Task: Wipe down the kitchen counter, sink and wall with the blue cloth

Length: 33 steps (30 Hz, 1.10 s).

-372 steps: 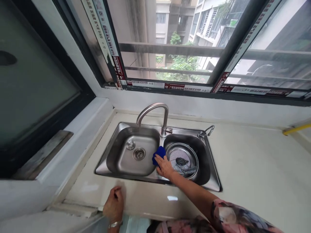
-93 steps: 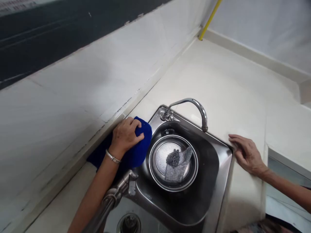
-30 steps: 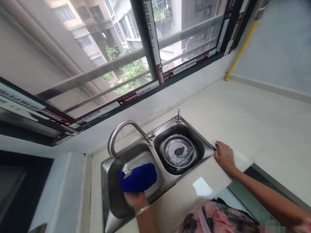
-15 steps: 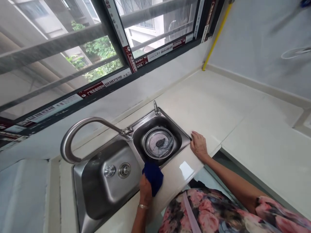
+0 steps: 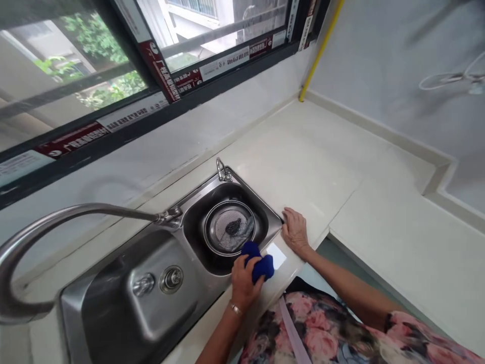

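Note:
My left hand (image 5: 244,283) is closed around a bunched dark blue cloth (image 5: 264,268) at the front edge of the double sink. The cloth sits by the right basin, partly over its front rim. My right hand (image 5: 295,233) lies on the counter by the sink's right front corner, empty, with its fingers stretched toward the steel rim (image 5: 273,230). Inside the right basin rests a round metal strainer bowl (image 5: 223,225), holding a dark scouring pad (image 5: 233,227) and a clear plastic bag (image 5: 237,241).
A tall curved faucet (image 5: 94,208) arches over the left basin (image 5: 113,313), which has a drain (image 5: 171,279). A small spout (image 5: 220,169) stands at the back corner. The pale countertop (image 5: 288,151) runs right, toward a yellow pipe (image 5: 322,48). A window lies behind.
My left hand has moved right along the front edge with the blue cloth, which is now more bunched. My right hand stays at the sink corner. The view has shifted toward the right.

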Available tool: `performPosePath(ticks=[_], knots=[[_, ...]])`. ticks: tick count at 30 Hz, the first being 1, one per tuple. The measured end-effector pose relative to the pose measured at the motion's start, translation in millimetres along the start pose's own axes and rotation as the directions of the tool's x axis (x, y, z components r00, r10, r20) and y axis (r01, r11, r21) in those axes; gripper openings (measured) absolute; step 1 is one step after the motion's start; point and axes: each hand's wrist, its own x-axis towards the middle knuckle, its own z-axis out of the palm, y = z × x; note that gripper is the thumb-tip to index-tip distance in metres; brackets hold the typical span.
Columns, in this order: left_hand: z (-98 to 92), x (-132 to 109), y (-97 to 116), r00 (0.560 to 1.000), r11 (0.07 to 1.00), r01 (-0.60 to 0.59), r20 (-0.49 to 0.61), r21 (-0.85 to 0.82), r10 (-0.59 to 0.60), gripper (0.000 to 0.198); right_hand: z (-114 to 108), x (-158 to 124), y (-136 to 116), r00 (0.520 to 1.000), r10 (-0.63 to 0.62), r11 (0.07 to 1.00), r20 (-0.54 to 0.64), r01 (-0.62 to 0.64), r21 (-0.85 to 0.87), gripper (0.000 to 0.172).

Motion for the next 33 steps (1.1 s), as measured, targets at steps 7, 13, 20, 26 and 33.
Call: performPosePath(ticks=[7, 13, 20, 26, 33], knots=[[42.9, 99.1, 67.9, 0.996, 0.977, 0.082, 0.052, -0.195, -0.074, 0.055, -0.6, 3.4, 8.7, 0.975, 0.153, 0.927, -0.158, -0.086, 0.365, 0.037], [64.5, 146.2, 88.7, 0.938, 0.92, 0.338, -0.005, -0.2, -0.346, 0.049, -3.6, 4.1, 7.0, 0.963, 0.22, 0.901, -0.158, -0.138, 0.411, 0.034], [84.7, 178.0, 87.3, 0.846, 0.838, 0.454, -0.147, -0.302, -0.512, 0.042, -0.1, 2.4, 6.5, 0.983, 0.126, 0.963, -0.133, -0.089, 0.256, 0.034], [80.8, 223.6, 73.2, 0.751, 0.803, 0.456, -0.318, -0.384, -0.579, 0.044, 1.9, 0.2, 9.7, 0.989, 0.071, 0.977, -0.133, -0.042, 0.209, 0.04], [40.9, 308.8, 32.7, 0.596, 0.705, 0.536, -0.383, -0.464, -0.706, 0.045, 3.2, -2.7, 10.4, 0.992, 0.043, 0.989, -0.122, -0.025, 0.146, 0.043]])
